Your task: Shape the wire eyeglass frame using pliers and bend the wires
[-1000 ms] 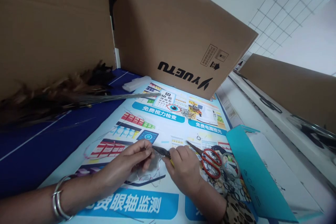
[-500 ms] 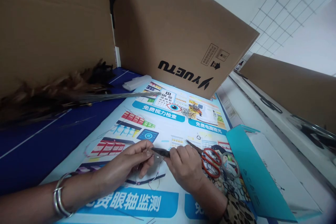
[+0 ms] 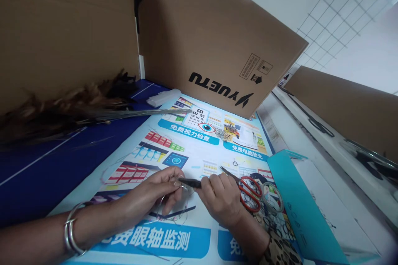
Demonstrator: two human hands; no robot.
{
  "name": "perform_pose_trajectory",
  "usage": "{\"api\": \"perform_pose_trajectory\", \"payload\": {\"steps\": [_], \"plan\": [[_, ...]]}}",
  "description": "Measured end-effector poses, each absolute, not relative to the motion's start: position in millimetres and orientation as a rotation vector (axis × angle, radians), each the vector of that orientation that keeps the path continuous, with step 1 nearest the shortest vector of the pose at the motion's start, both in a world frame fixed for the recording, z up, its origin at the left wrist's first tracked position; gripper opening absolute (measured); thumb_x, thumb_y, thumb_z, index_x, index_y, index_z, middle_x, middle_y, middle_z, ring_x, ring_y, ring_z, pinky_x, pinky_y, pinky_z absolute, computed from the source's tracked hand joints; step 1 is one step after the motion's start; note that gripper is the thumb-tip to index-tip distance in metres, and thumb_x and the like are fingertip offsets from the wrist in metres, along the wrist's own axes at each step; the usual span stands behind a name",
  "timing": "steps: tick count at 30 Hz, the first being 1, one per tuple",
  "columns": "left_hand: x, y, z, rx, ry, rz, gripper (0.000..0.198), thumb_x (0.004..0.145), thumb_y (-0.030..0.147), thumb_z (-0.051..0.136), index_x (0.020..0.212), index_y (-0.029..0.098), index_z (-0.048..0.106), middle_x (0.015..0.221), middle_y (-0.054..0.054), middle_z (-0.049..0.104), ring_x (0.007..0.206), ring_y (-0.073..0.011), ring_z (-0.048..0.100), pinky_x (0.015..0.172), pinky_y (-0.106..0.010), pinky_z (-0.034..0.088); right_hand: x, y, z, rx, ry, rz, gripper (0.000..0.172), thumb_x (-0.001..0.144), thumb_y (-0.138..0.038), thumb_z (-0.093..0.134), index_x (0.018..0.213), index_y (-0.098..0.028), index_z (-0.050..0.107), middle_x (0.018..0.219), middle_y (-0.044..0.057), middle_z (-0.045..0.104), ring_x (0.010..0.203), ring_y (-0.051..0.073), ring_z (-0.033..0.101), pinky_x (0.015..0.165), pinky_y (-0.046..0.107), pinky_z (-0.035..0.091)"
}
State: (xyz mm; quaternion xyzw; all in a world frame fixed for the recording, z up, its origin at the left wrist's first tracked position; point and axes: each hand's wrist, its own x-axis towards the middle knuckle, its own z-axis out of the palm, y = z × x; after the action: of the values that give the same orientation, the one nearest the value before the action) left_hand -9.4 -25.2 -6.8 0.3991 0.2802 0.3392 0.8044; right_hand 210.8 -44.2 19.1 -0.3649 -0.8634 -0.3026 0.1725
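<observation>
My left hand (image 3: 164, 190) is closed in a pinch on a small, thin, shiny wire piece, mostly hidden by the fingers. Wrapped in my right hand (image 3: 219, 196) are dark narrow-nosed pliers (image 3: 190, 182), whose tips meet the piece at the left fingertips. Thin strands hang below the left hand over the printed sheet (image 3: 199, 211). Just right of my right hand lie red-handled scissors (image 3: 250, 198), points toward the upper left. Beside them is a ring-shaped coil (image 3: 281, 203), with several small rings and loops (image 3: 287, 228) heaped nearby.
A teal and white box (image 3: 289, 198) stands on the right. Tall cardboard panels (image 3: 217, 29) wall off the back and left. Brown feathers (image 3: 68, 103) with long thin stems lie on the blue cloth (image 3: 27, 194). Small metal bits (image 3: 222, 133) sit farther back on the sheet.
The pliers have tilted slightly, their tips a little lower at the left fingertips. Both hands stay in nearly the same place; the view has shifted slightly.
</observation>
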Motion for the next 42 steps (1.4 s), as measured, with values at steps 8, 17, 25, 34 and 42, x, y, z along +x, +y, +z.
{"api": "perform_pose_trajectory", "payload": {"steps": [8, 17, 25, 34, 42], "plan": [[-11, -27, -3, 0.787, 0.567, 0.697, 0.012, 0.091, 0.027, 0.059, 0.085, 0.018, 0.054, 0.061, 0.001, 0.063, 0.046, -0.0089, 0.049, 0.049, -0.022, 0.031, 213, -44, 17, -1.001, -2.456, -0.914, 0.019, 0.089, -0.030, 0.067, 0.099, -0.014, 0.064, 0.076, 0.005, 0.062, 0.067, 0.019, 0.050, 0.060, 0.037, 0.033], [-9, -29, -1, 0.692, 0.581, 0.708, 0.012, 0.092, 0.029, 0.058, 0.089, 0.019, 0.053, 0.063, 0.002, 0.060, 0.048, -0.0099, 0.048, 0.048, -0.023, 0.031, 210, -45, 15, -1.026, -2.431, -0.870, 0.022, 0.091, -0.034, 0.065, 0.099, -0.014, 0.064, 0.076, 0.005, 0.062, 0.067, 0.019, 0.050, 0.059, 0.037, 0.033], [-11, -28, -2, 0.808, 0.554, 0.720, 0.016, 0.095, 0.034, 0.058, 0.093, 0.020, 0.050, 0.061, 0.004, 0.058, 0.049, -0.0080, 0.043, 0.051, -0.023, 0.027, 211, -44, 10, -1.158, -2.371, -0.774, 0.021, 0.092, -0.035, 0.063, 0.097, -0.015, 0.062, 0.073, 0.004, 0.059, 0.067, 0.020, 0.049, 0.060, 0.036, 0.034], [-8, -25, 0, 0.949, 0.657, 0.772, 0.031, 0.091, 0.048, 0.061, 0.087, 0.020, 0.048, 0.053, 0.007, 0.053, 0.049, -0.0080, 0.038, 0.051, -0.023, 0.024, 209, -46, 6, -1.246, -2.334, -0.626, 0.019, 0.095, -0.036, 0.059, 0.091, -0.018, 0.060, 0.073, 0.004, 0.058, 0.069, 0.020, 0.051, 0.062, 0.034, 0.036], [-8, -22, -1, 1.007, 0.731, 0.793, 0.034, 0.086, 0.052, 0.064, 0.085, 0.020, 0.052, 0.047, 0.008, 0.049, 0.045, -0.0086, 0.037, 0.048, -0.023, 0.024, 204, -45, 7, -1.257, -2.299, -0.514, 0.020, 0.097, -0.034, 0.054, 0.087, -0.018, 0.060, 0.072, 0.004, 0.059, 0.069, 0.019, 0.053, 0.061, 0.033, 0.037]]}}
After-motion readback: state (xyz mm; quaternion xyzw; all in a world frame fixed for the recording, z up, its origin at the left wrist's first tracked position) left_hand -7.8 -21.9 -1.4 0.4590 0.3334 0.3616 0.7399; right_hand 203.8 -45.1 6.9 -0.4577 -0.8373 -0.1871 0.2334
